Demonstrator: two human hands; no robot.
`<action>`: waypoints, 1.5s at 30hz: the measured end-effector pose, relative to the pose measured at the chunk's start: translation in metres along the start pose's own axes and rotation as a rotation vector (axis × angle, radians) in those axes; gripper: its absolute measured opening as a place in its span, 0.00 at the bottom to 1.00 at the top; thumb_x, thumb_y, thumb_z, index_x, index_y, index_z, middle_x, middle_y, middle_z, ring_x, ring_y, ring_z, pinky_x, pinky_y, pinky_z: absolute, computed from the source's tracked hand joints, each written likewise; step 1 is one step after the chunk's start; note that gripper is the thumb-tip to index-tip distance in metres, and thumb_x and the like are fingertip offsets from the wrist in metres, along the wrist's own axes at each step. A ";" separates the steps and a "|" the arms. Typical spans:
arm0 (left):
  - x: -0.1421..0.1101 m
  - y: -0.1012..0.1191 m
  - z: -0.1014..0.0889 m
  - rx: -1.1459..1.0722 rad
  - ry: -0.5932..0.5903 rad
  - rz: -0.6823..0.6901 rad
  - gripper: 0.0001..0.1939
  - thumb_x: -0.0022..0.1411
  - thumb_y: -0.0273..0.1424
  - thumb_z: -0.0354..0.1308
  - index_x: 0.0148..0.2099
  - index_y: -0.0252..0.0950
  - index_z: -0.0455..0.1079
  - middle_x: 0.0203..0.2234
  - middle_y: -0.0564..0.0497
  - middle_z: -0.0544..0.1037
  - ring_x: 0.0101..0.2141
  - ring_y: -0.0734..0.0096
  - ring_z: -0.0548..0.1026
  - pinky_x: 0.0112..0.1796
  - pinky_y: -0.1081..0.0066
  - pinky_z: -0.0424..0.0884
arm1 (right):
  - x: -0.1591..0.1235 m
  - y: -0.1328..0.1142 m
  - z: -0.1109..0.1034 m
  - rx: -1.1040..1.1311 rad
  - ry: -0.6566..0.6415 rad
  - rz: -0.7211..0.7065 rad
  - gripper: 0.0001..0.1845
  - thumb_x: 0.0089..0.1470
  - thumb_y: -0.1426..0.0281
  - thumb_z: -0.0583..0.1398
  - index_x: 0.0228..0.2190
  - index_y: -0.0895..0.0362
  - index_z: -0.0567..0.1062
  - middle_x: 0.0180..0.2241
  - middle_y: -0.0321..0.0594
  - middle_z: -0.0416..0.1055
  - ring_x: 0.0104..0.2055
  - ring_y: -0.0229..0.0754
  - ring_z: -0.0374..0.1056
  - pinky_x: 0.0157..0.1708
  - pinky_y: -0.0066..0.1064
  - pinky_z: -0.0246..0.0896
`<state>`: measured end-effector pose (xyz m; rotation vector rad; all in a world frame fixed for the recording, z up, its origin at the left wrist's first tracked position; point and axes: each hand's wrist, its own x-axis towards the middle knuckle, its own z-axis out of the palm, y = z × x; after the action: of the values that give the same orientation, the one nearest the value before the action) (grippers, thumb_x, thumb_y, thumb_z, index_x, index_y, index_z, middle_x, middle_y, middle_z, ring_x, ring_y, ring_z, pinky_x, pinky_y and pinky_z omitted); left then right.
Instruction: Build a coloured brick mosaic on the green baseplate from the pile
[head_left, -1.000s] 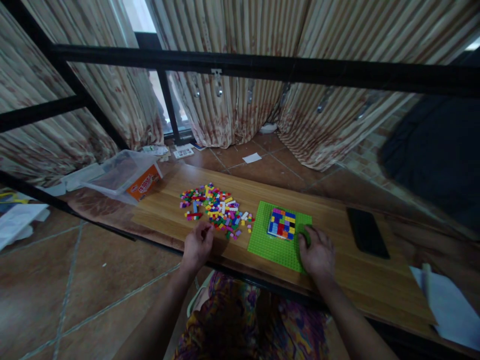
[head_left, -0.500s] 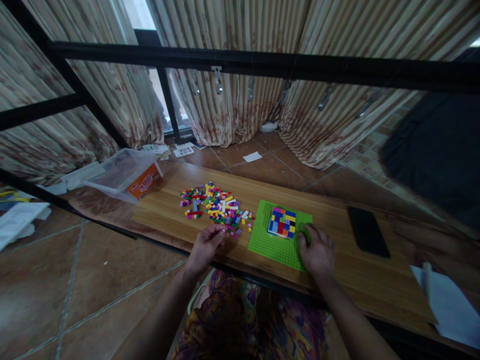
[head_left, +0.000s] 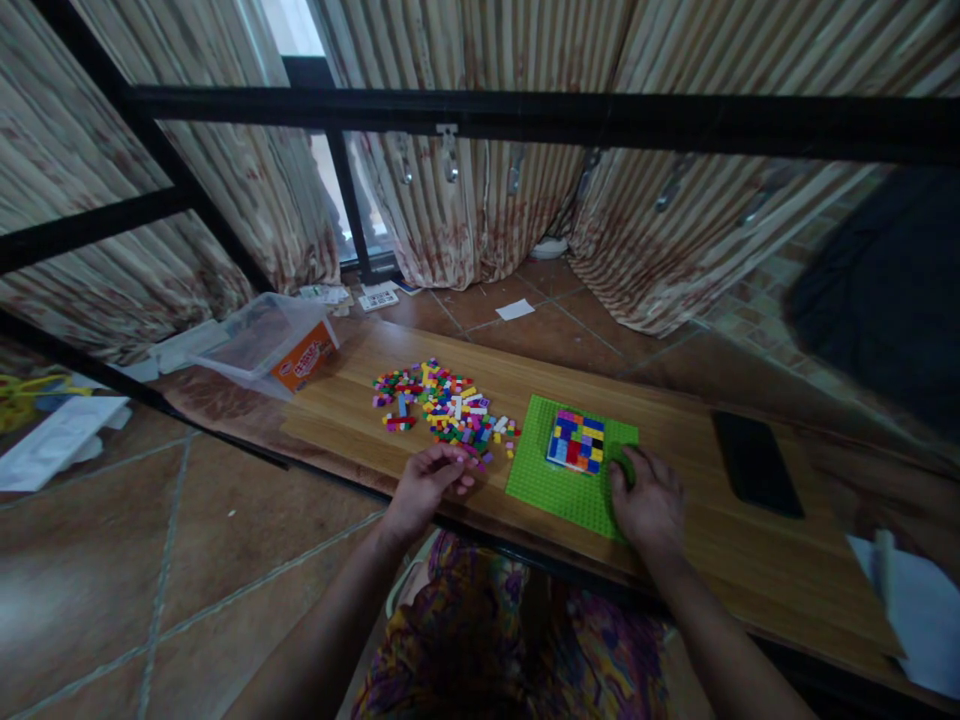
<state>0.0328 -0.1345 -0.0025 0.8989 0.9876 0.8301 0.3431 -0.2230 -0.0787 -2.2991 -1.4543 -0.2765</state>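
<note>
My left hand (head_left: 429,488) hovers at the near side of a pile of small toy bricks (head_left: 450,405), its thumb and index finger pinched together. Whatever sits between those fingertips is too small to make out. A green studded baseplate (head_left: 559,500) lies right of the pile. On it stands a square block of multicoloured bricks (head_left: 576,441), with blue, yellow, red and pink on top. My right hand (head_left: 651,500) curls over the baseplate's right edge, gripping it, thumb and fingers just beside the brick block.
A dark phone (head_left: 756,462) lies at the table's right. White paper (head_left: 926,610) is at the far right end. On the left sits a clear plastic box (head_left: 262,340) with an orange label. A black metal bar (head_left: 525,118) crosses above the wooden table (head_left: 360,440).
The view has shifted slightly, so everything sits a little further right. My left hand's lower fingers look a bit more spread below the pinch. My right hand stays at the baseplate's edge.
</note>
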 end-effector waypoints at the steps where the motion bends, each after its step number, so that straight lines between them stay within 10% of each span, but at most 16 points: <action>1: 0.000 0.000 0.000 0.000 0.001 -0.001 0.18 0.45 0.38 0.70 0.35 0.32 0.73 0.29 0.50 0.78 0.25 0.76 0.74 0.26 0.75 0.67 | 0.000 0.000 0.000 -0.002 0.001 -0.002 0.24 0.62 0.58 0.49 0.50 0.58 0.72 0.52 0.51 0.70 0.54 0.54 0.62 0.53 0.46 0.56; 26: 0.003 -0.003 -0.011 -0.161 0.130 -0.088 0.20 0.44 0.39 0.70 0.34 0.34 0.68 0.19 0.59 0.66 0.16 0.85 0.58 0.18 0.78 0.56 | 0.000 -0.001 -0.003 -0.016 -0.001 0.002 0.23 0.62 0.59 0.50 0.51 0.58 0.73 0.52 0.51 0.70 0.53 0.55 0.64 0.51 0.47 0.57; 37: 0.025 -0.008 -0.035 1.242 0.284 0.264 0.15 0.64 0.40 0.50 0.44 0.43 0.75 0.38 0.49 0.81 0.40 0.64 0.77 0.38 0.70 0.66 | 0.000 0.001 -0.001 -0.013 0.006 -0.009 0.23 0.61 0.59 0.50 0.50 0.58 0.73 0.51 0.52 0.70 0.52 0.55 0.63 0.51 0.46 0.57; 45: 0.029 -0.009 -0.035 1.414 0.292 0.239 0.19 0.65 0.39 0.51 0.54 0.43 0.72 0.40 0.45 0.81 0.40 0.60 0.78 0.40 0.67 0.68 | 0.000 0.002 0.000 0.005 0.008 -0.010 0.23 0.61 0.59 0.50 0.50 0.57 0.72 0.52 0.51 0.70 0.52 0.55 0.62 0.50 0.46 0.56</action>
<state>0.0113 -0.1042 -0.0294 2.1538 1.7723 0.3479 0.3448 -0.2235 -0.0789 -2.2847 -1.4613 -0.2833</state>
